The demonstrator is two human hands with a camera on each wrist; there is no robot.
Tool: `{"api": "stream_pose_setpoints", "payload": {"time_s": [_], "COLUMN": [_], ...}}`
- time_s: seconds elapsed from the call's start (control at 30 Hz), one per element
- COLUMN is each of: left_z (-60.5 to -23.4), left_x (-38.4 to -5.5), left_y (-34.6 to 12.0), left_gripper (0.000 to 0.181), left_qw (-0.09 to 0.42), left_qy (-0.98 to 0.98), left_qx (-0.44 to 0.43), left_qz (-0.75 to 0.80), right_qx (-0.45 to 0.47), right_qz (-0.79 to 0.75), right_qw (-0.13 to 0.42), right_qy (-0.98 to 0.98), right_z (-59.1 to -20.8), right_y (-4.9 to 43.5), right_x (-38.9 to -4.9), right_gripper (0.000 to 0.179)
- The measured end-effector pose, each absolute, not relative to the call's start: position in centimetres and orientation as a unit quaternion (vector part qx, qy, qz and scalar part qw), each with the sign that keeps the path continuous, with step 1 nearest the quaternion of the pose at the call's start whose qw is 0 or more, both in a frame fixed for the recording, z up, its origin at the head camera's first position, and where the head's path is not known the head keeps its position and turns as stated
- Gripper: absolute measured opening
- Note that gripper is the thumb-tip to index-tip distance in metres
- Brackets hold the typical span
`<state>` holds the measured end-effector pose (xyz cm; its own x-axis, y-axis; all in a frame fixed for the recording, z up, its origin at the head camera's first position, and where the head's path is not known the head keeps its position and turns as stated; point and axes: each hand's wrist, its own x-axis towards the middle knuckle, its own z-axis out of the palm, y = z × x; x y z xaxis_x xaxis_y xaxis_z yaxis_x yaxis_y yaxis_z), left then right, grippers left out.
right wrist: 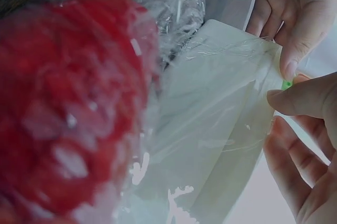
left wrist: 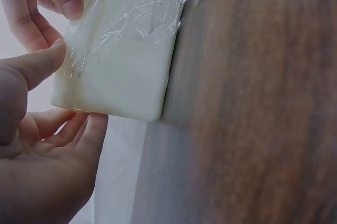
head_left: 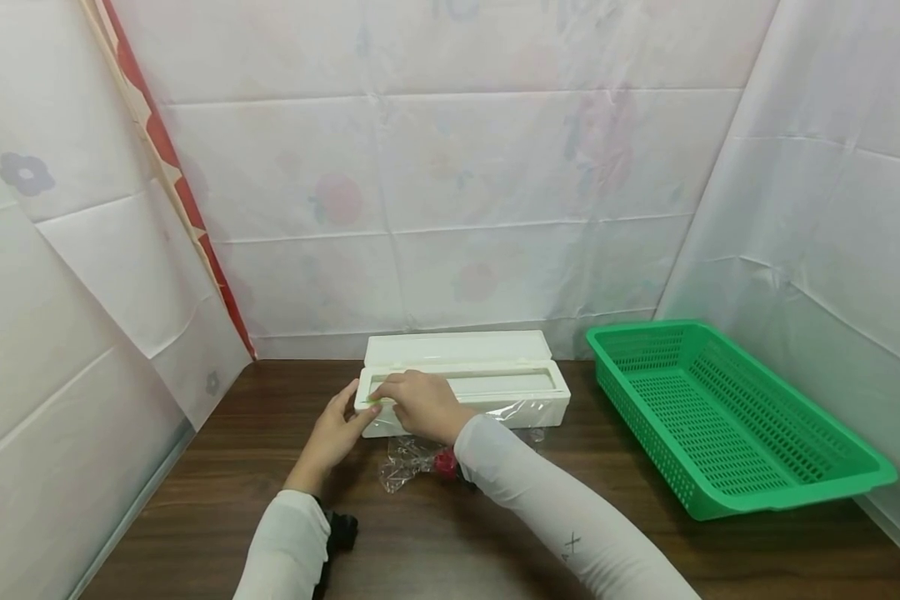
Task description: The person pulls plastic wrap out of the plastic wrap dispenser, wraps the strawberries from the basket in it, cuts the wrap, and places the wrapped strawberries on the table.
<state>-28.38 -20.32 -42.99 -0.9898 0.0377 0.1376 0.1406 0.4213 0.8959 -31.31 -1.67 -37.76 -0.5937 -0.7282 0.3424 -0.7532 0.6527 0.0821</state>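
Note:
A long white cling film dispenser (head_left: 465,417) stands on the table with its lid (head_left: 457,347) raised at the back. Clear film (head_left: 528,412) hangs over its front. My left hand (head_left: 335,433) grips the dispenser's left end, thumb on the upper front edge and fingers against the end wall. My right hand (head_left: 423,404) is at the same corner, thumb and fingers pinching a small green slider (right wrist: 287,84) on the edge; the hand mostly hides it. In front, partly behind my right sleeve, lies a red crinkled thing (head_left: 445,463) in clear film; its kind is unclear.
A green perforated plastic basket (head_left: 645,437) stands on the right of the brown wooden table (head_left: 217,492). White patterned sheeting (head_left: 450,167) hangs behind and at both sides. A black device (head_left: 341,532) sits at my left wrist.

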Motion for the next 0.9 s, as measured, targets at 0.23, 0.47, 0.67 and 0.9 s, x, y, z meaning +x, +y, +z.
{"api": "stream_pose_setpoints", "payload": {"time_s": [0.23,0.47,0.67,0.9], "left_z": [-43.02,-42.83,-42.77,-42.67], "left_x": [-28.35,-28.25,-28.29,-28.31], "left_y": [-20.40,-20.31,-20.31,-20.59], "left_gripper": [0.077,0.080,0.078,0.078], "left_qw": [0.054,0.046,0.050,0.034], "left_qy": [-0.837,-0.838,-0.836,-0.837], "left_qx": [-0.049,-0.057,-0.065,-0.059], "left_qz": [-0.542,-0.541,-0.543,-0.543], "right_qx": [0.422,0.424,0.428,0.424], "right_qz": [0.018,-0.009,0.011,0.059], "right_qw": [0.177,0.172,0.152,0.141], "right_qy": [-0.889,-0.889,-0.891,-0.892], "right_z": [-37.67,-38.02,-37.62,-37.82], "right_y": [-2.06,-2.18,-1.93,-1.59], "right_x": [-31.34,-31.68,-31.58,-31.94], "right_gripper": [0.046,0.048,0.041,0.041]}}
